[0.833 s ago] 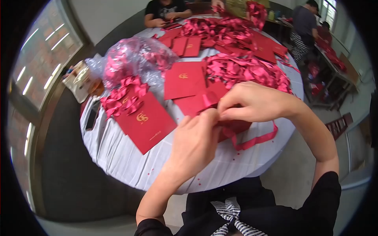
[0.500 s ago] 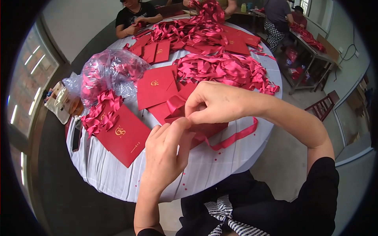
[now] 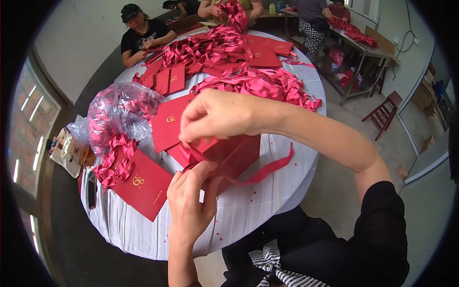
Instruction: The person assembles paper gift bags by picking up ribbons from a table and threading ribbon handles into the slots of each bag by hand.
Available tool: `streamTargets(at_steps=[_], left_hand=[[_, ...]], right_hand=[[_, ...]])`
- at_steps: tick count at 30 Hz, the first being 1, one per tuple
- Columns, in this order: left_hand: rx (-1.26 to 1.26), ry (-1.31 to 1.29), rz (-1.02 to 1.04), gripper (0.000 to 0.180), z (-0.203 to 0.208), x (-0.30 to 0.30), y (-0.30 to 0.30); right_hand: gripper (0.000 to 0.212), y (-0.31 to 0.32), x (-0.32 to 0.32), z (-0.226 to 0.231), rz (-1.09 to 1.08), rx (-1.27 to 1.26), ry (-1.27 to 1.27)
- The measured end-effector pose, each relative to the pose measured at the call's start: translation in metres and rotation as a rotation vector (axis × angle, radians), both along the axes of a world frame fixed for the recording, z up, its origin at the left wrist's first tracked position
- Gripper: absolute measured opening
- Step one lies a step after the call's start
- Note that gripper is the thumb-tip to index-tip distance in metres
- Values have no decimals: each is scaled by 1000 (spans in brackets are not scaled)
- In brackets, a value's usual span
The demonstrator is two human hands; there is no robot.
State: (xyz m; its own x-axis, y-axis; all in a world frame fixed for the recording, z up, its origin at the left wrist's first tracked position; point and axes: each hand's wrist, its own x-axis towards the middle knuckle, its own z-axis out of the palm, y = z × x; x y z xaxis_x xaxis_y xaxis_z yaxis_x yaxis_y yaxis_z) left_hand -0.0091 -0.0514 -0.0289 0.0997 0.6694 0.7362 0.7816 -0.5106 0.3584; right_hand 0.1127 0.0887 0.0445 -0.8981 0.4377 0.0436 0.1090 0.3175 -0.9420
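A red paper gift bag (image 3: 241,155) stands partly opened in front of me, mostly hidden by my hands and arm. My left hand (image 3: 191,201) is closed at its near top edge, thumb and forefinger pinched together. Above the bag, my right hand (image 3: 215,117) pinches a red satin ribbon (image 3: 270,171), which runs down past my left fingers. The ribbon's loose tail curls out to the right over the table. Exactly where the ribbon meets the bag is hidden by my fingers. Flat red bags with gold emblems lie close by, one (image 3: 143,184) left of my left hand.
The round table (image 3: 124,234) has a pale pleated cloth. A clear plastic bag (image 3: 122,107) of red ribbon sits at left. Ribbon heaps (image 3: 267,83) and more red bags (image 3: 260,52) cover the far side. A co-worker (image 3: 143,33) sits across; others stand farther back.
My right hand has moved left and up, away from my left hand, drawing the ribbon out. The view has shifted, so the table sits lower and farther left.
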Motion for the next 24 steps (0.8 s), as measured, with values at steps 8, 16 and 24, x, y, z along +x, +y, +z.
streamTargets(at_steps=[8, 16, 24], left_hand=[[-71, 159, 6, 32, 9, 4, -5], [-57, 102, 27, 25, 8, 4, -2], [-78, 75, 43, 21, 8, 8, 1]], right_hand=[[17, 17, -39, -7, -31, -299, 314], [18, 19, -43, -14, 26, -364, 421], [19, 22, -42, -17, 51, -319, 415]])
